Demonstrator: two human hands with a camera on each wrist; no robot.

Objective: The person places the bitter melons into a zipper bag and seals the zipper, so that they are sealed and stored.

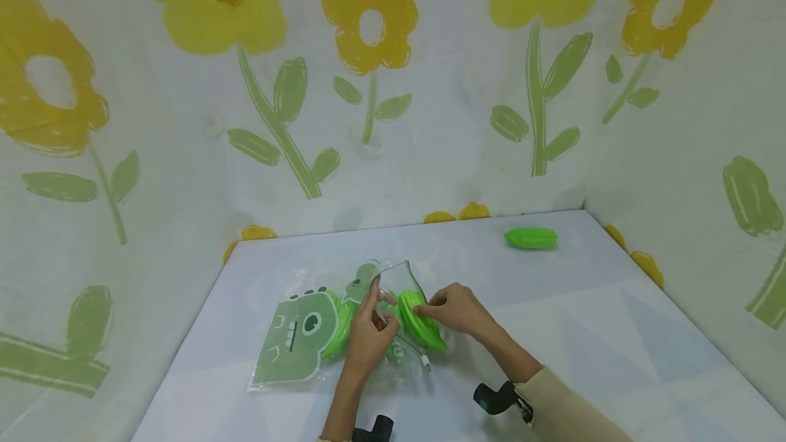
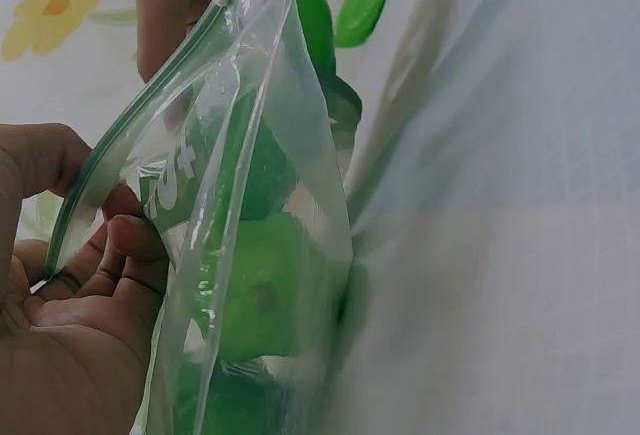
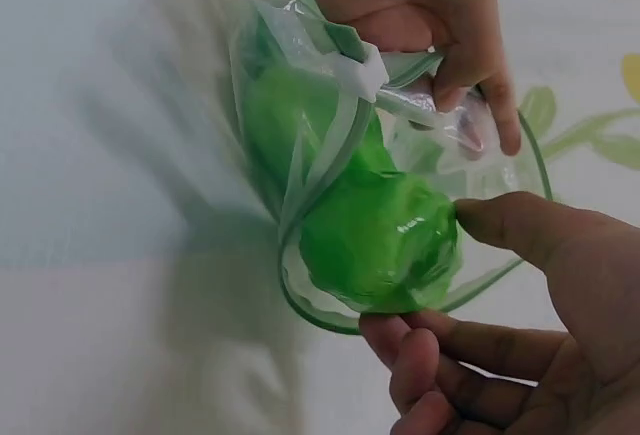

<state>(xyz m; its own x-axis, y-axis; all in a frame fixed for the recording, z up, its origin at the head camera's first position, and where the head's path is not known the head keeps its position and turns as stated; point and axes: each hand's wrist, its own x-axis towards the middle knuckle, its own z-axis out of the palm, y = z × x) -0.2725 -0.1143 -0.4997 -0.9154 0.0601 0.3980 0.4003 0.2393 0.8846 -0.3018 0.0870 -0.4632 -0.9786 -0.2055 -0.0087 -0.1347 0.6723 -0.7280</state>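
Note:
A clear zip bag [image 1: 276, 360] with a green cartoon monster face lies on the table, several bright green pieces inside. My left hand [image 1: 371, 340] grips the bag's edge at its open mouth; in the left wrist view its fingers bend around the green zip strip [image 2: 95, 170]. At the mouth, my right hand [image 1: 457, 309] pinches a bright green, ribbed, vegetable-shaped piece [image 1: 419, 319]. The right wrist view has the thumb at one side of this piece [image 3: 375, 245] and fingers beneath. The white zip slider [image 3: 362, 73] sits on the strip between the hands.
Another bright green ribbed piece [image 1: 531, 238] lies at the table's back right. The pale table [image 1: 522, 387] meets flower-printed cloth walls [image 1: 430, 121] at the back and sides. Black wrist mounts [image 1: 494, 398] sit on both wrists.

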